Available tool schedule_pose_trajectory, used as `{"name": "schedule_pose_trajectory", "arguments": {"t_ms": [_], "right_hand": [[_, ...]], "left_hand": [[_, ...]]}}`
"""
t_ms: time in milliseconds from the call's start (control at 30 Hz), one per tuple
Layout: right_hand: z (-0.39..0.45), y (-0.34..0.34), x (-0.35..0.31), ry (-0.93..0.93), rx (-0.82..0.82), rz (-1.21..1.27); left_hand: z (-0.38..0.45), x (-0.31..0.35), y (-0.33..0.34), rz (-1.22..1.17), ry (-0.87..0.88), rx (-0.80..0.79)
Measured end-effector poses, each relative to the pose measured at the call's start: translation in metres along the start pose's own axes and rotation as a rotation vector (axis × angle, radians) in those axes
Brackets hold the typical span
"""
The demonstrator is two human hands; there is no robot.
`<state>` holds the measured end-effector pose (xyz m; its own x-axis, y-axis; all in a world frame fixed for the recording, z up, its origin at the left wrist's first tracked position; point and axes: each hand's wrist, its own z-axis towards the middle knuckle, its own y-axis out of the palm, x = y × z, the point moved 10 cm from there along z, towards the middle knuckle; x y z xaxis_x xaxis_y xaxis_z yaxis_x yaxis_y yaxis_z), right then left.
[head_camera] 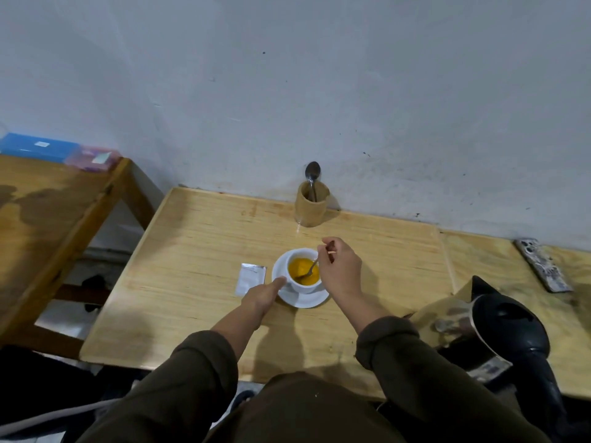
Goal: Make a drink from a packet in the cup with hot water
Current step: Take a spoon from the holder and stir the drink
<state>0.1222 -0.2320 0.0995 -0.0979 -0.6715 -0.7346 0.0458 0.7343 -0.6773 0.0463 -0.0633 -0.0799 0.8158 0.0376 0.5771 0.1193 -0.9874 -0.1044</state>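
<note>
A white cup (303, 286) holding orange liquid stands on a white saucer (308, 300) in the middle of the wooden table (192, 251). My right hand (340, 266) is just right of the cup and grips a metal spoon (309, 270) whose bowl sits in the liquid. My left hand (263, 294) rests at the cup's left side, thumb touching the cup wall near the handle. A torn silver packet (250, 278) lies flat on the table left of the saucer.
A black and steel kettle (489, 334) sits at the right front. A wooden holder (311, 204) with another spoon stands by the wall. A phone (543, 265) lies far right. A second table (48, 219) with blue and pink boxes is at left.
</note>
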Motion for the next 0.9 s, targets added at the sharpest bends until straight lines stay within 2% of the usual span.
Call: {"name": "schedule_pose_trajectory", "arguments": {"t_ms": [167, 567, 733, 900], "right_hand": [[0.002, 0.002, 0.006, 0.005, -0.036, -0.009], [0.002, 0.014, -0.005, -0.149, -0.148, -0.034], [0.000, 0.010, -0.009, -0.244, -0.133, -0.185], [-0.005, 0.006, -0.011, -0.249, -0.100, -0.136]], "left_hand": [[-0.001, 0.001, -0.002, 0.020, 0.006, 0.035], [0.003, -0.001, -0.005, 0.029, 0.000, 0.056], [0.004, -0.001, -0.004, 0.025, 0.005, 0.065], [0.005, -0.001, -0.004, 0.028, 0.011, 0.071]]}}
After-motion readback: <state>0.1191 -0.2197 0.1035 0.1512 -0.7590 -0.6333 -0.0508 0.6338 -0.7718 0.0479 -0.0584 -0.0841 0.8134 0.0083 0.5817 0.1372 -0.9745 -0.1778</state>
